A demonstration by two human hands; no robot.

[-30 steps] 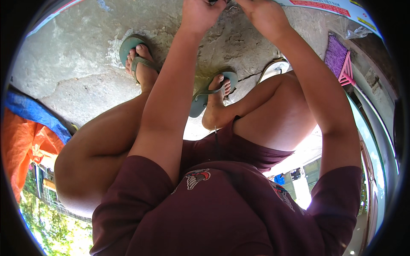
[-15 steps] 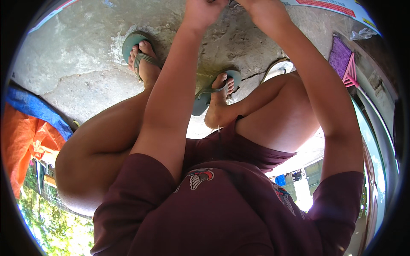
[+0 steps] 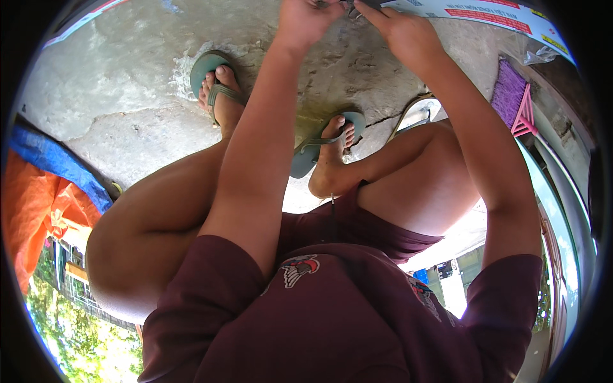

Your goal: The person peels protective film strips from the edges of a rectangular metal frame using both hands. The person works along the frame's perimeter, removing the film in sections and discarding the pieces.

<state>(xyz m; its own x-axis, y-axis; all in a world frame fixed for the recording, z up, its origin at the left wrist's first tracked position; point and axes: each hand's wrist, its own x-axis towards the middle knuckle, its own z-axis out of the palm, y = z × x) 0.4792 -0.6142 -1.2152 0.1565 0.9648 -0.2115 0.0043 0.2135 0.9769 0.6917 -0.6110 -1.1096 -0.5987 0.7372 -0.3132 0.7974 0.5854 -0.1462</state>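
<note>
Both my hands meet at the top edge, which cuts off part of them. My left hand [image 3: 310, 24] is closed, its fingers curled round something dark that is mostly out of view. Beside it, my right hand [image 3: 408, 33] has a finger stretched toward a small dark piece [image 3: 352, 10] between the hands; its other fingers look closed and are partly hidden. What the hands grip is too little shown to name. Just past my right hand runs a long strip with white, blue and red printed film [image 3: 488, 15].
My feet in green flip-flops [image 3: 205, 71] rest on a cracked concrete floor [image 3: 128, 83]. Another sandal [image 3: 418, 112] lies near my right foot. At the right are a purple broom [image 3: 507, 92] with a pink head frame and clear plastic [image 3: 541, 54]. Orange and blue tarps [image 3: 57, 166] hang at the left.
The view has shifted slightly, bringing more of my right hand and the printed strip into the picture. My right hand's finger now shows stretched toward the dark piece.
</note>
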